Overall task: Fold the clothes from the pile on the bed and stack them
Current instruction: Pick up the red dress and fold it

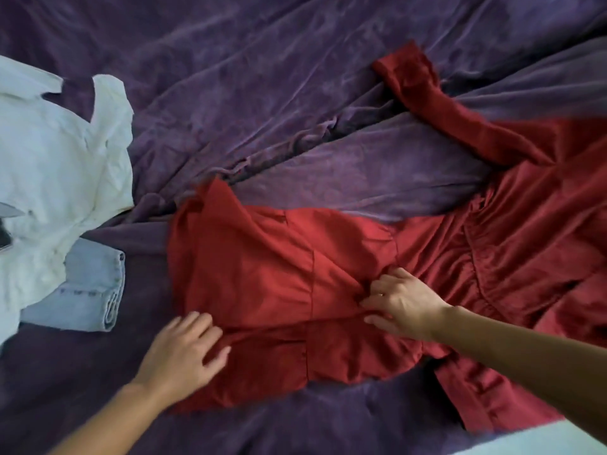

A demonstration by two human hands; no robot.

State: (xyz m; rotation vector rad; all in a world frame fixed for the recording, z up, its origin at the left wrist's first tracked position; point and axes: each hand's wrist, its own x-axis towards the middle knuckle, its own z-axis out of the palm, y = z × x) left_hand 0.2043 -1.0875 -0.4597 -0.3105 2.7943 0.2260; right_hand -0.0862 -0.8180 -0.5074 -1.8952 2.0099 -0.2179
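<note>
Red garment (328, 274) lies on purple bedspread (262, 93); left hand (184, 349) rests flat, right hand (404, 303) pinches fabric, white clothes (56, 159) near left edge

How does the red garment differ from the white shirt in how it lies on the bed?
The red garment lies spread across the middle; the white shirt sits crumpled at the left edge. The left hand and right hand touch the red garment; neither touches the white shirt. The white shirt overlaps jeans; the red garment does not. Both lie on the purple cover.
</note>
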